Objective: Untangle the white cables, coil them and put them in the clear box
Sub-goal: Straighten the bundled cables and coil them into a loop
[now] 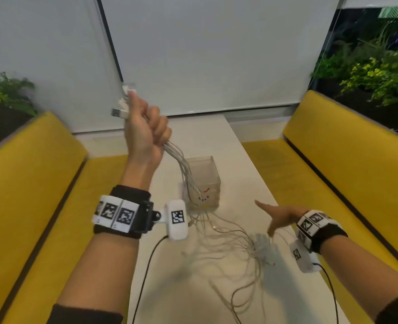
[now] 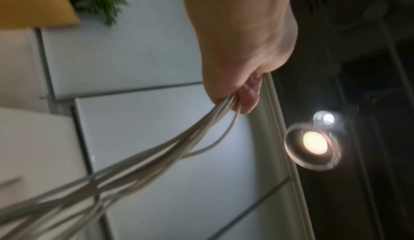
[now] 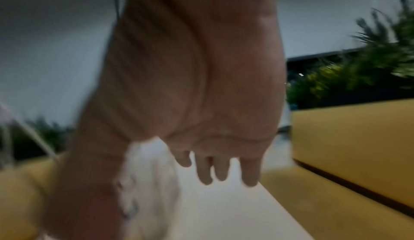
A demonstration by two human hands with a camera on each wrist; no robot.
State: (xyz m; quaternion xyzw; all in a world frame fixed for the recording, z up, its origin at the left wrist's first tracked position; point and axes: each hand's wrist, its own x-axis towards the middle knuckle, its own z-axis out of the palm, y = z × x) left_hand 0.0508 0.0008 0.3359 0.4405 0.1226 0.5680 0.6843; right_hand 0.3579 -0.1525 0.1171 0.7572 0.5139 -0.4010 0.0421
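Observation:
My left hand (image 1: 146, 129) is raised high above the white table (image 1: 244, 183) and grips a bundle of white cables (image 1: 181, 164) in its fist; several plug ends (image 1: 121, 106) stick out above the thumb. The cables hang down past the clear box (image 1: 205, 181) and spread in loose loops (image 1: 235, 244) over the table. In the left wrist view the same strands (image 2: 156, 155) leave my curled left fingers (image 2: 246, 100). My right hand (image 1: 275, 218) hovers open, fingers spread, just above a blurred cluster of cable ends (image 1: 263, 246). In the right wrist view my right hand (image 3: 215, 169) holds nothing.
Yellow benches (image 1: 29, 183) (image 1: 347, 160) flank the narrow table on both sides. Planters with green plants (image 1: 375, 73) stand behind the benches. Black sensor leads (image 1: 146, 272) run from both wristbands across the table's near end. A white blind (image 1: 205, 54) closes the far end.

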